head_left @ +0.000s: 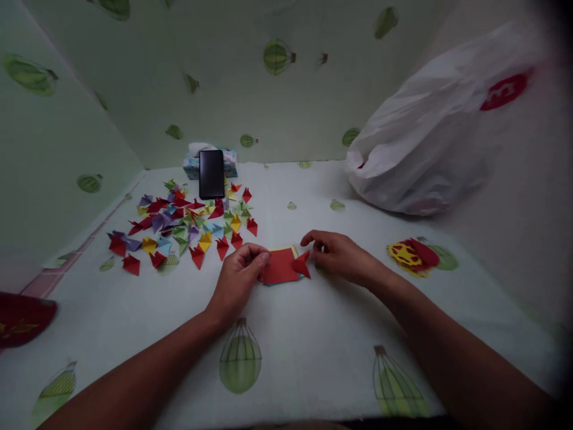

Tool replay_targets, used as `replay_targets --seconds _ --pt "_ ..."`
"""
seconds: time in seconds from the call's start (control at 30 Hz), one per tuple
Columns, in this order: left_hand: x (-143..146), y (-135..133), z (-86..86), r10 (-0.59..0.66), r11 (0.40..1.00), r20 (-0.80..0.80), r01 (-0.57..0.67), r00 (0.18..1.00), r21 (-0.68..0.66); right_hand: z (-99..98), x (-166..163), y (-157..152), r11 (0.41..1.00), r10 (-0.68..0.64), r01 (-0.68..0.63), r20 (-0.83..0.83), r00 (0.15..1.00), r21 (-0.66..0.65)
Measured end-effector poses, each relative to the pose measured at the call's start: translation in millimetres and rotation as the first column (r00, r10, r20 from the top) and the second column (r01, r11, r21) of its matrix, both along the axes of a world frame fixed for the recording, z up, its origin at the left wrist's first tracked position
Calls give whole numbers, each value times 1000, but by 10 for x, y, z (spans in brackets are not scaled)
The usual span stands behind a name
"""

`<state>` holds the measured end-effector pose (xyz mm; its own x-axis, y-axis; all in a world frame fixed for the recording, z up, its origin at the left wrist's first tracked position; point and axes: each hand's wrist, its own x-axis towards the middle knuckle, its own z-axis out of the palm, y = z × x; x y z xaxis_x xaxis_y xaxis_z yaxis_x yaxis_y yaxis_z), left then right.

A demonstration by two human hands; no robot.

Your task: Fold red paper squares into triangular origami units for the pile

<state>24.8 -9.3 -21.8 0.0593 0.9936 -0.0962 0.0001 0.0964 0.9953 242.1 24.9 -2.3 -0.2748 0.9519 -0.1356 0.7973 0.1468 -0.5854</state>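
Note:
A small stack of square paper sheets (280, 267), red on top with yellow and blue edges showing, lies on the white cloth in front of me. My left hand (239, 276) rests at the stack's left edge, fingers curled on the top red sheet. My right hand (338, 254) is just right of the stack, its fingertips at a small folded red paper piece (302, 263) that overlaps the stack's right corner. Whether that piece is pinched or only touched is unclear.
Several folded paper pieces in red, yellow, blue, green and purple (188, 224) lie scattered at the left. A black phone (211, 174) leans on a tissue box (193, 162) behind them. A white plastic bag (430, 143) sits at the right; a red-yellow packet (412, 255) lies nearby.

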Motion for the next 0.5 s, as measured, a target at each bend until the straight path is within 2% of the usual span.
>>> replay_targets --seconds 0.13,0.3,0.4,0.5 --pt "3 -7 6 -35 999 -39 35 999 -11 -18 -49 -4 998 56 -56 10 998 35" --pt "26 -50 34 -73 997 -80 74 994 7 -12 -136 -94 994 96 -89 -143 985 57" --pt "47 -75 48 -135 989 -127 141 983 40 5 -190 -172 990 133 -118 -210 969 82" --pt "63 -91 39 -220 975 -143 224 965 8 17 -238 -226 990 132 -117 -251 959 75"
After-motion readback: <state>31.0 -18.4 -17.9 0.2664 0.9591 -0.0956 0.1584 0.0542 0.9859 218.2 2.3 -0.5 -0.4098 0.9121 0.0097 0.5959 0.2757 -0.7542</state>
